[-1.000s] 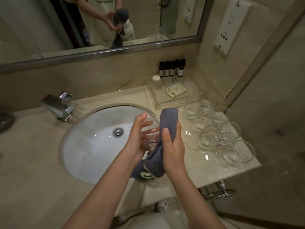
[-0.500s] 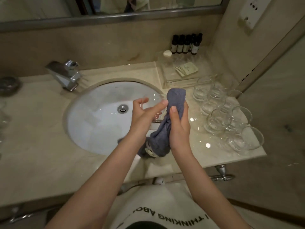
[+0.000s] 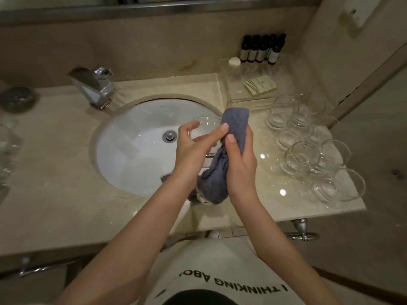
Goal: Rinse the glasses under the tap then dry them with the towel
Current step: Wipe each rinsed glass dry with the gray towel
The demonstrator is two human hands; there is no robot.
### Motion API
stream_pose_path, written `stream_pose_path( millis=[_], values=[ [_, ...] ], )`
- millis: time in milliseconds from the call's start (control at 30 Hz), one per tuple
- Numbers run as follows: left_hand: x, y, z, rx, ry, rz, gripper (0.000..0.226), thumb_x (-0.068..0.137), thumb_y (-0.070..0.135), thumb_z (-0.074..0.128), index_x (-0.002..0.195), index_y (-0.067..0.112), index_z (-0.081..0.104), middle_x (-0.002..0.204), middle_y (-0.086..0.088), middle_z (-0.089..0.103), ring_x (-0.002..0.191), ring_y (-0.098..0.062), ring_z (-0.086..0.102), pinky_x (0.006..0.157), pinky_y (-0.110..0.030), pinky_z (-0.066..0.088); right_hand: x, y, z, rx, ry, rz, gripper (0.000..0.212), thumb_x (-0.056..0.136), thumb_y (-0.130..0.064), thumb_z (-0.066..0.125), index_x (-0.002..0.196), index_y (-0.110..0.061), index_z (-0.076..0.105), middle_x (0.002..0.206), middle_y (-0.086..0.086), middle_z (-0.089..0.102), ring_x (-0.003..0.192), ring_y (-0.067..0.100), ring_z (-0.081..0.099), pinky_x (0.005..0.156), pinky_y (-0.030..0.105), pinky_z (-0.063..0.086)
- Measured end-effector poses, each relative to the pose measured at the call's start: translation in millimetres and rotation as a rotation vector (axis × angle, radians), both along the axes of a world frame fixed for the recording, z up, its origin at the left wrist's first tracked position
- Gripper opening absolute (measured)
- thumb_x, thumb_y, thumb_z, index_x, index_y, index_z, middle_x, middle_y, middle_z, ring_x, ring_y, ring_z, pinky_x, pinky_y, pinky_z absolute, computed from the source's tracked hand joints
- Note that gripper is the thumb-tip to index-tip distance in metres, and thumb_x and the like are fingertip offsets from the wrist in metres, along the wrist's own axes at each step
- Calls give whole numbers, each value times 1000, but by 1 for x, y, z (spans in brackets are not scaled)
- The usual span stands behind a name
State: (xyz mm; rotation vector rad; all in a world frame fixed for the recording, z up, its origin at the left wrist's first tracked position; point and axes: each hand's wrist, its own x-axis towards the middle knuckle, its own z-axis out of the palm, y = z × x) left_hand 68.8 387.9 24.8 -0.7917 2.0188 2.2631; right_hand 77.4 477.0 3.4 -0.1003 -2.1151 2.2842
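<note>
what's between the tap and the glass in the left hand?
In the head view, only bare white sink basin with its drain lies between the tap and the glass the left hand holds.

Fuzzy grey cloth towel (image 3: pixel 235 128), clear glossy glass (image 3: pixel 203 128), polished stone counter (image 3: pixel 55 183).

white shirt (image 3: pixel 220 260) at 6 o'clock reads, upside down, "i thinking abo", cut off; bottle (image 3: pixel 253 49) labels at 1 o'clock unreadable.

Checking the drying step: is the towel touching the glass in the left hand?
Touching. The head view shows the towel, gripped by the right hand, pressed against the rim of the glass held by the left hand.
</note>
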Motion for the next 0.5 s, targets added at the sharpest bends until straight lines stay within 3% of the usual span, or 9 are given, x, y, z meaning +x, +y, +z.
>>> stream_pose_path(
  millis=[100, 167, 267, 400, 500],
  values=[
    [2, -14, 6, 402, -92, -39, 58, 67, 45, 77, 112, 14, 57, 97, -10, 74, 78, -23, 72, 73, -32, 57, -7, -3, -1, -224, -148, 18, 54, 87, -42, 48, 136, -20, 48, 126, 2, 63, 115, 14, 61, 101, 32, 47],
    [4, -18, 3, 488, -136, -58, 57, 65, 51, 75, 107, 15, 59, 92, -10, 71, 77, -24, 69, 75, -35, 55, -9, -5, -2, -305, -215, 5, 57, 86, -43, 49, 137, -18, 47, 129, 7, 62, 117, 20, 60, 105, 41, 45],
    [4, -22, 1, 263, -172, -5, 64, 68, 64, 71, 112, 19, 62, 101, -4, 61, 84, -19, 63, 74, -33, 51, -3, -8, 0, -191, -185, 8, 50, 95, -38, 49, 141, -21, 44, 132, -1, 60, 119, 10, 58, 104, 29, 44],
    [7, -21, 5, -37, -137, 22, 61, 81, 53, 68, 127, 17, 48, 112, -2, 66, 89, -15, 69, 76, -30, 53, -2, -9, 2, -41, -74, 42, 38, 102, -29, 45, 140, -26, 42, 128, -7, 60, 116, 4, 57, 100, 23, 44],
    [11, -19, 10, 20, -91, 14, 61, 79, 39, 77, 127, 17, 48, 106, -4, 68, 77, -10, 71, 62, -21, 55, -2, -13, 7, 12, -19, 88, 38, 99, -34, 46, 136, -31, 43, 122, -8, 62, 112, 5, 60, 96, 23, 48]
  ],
)
